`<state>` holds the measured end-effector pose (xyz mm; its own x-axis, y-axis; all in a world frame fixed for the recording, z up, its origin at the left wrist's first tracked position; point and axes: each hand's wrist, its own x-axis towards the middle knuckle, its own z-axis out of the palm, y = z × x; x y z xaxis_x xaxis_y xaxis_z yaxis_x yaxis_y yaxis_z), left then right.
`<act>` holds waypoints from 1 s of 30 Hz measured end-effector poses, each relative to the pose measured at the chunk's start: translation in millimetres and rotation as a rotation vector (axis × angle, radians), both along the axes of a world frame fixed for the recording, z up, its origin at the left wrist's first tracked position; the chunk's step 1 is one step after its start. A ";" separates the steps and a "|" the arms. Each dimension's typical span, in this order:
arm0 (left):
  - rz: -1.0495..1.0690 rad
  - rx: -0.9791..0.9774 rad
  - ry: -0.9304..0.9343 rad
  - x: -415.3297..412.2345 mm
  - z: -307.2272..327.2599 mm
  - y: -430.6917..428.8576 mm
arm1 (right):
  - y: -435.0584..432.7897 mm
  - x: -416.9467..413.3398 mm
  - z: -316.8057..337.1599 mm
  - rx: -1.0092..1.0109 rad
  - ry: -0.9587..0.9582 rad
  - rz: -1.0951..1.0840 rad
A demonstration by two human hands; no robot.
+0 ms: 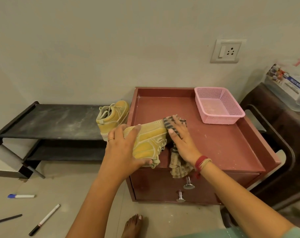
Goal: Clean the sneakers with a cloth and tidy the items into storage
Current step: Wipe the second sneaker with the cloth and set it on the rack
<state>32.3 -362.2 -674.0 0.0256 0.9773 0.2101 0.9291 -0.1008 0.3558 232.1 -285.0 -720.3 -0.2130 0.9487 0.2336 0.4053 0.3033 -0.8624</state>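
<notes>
"MULTI BOX" on plastic box label (294, 85)

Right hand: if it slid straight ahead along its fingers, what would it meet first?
The right hand, past the cloth it presses, would likely cross bare top and meet the cabinet's raised back rim; depth is unclear.

From my end the sneaker (151, 140) looks like matt mustard suede, slightly fuzzy, with paler stitching. The second sneaker (113, 115) looks the same. The cloth (178, 167) is a coarse striped weave, pretty rumpled. The cabinet top (223, 143) is smooth reddish-brown board with pale specks, and its knobs (188, 183) are shiny metal. The pink basket (219, 107) is perforated plastic, and the black rack (56, 121) is dull and dusty.
</notes>
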 end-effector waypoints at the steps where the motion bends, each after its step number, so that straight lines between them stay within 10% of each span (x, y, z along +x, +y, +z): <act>1: 0.001 0.002 -0.006 -0.3 0.0 0.7 | -3.7 -2.3 1.1 0.040 -0.056 0.052; 9: -0.011 0.039 -0.033 -0.6 -1.4 -0.3 | 16.8 31.8 6.9 -0.461 0.845 -0.321; 16: -0.004 0.029 -0.050 -1.5 -1.1 2.2 | 4.6 0.4 -6.4 0.088 -0.027 0.060; 30: -0.005 0.030 -0.058 -1.0 -2.0 0.9 | 4.9 6.8 -6.1 0.093 -0.078 -0.006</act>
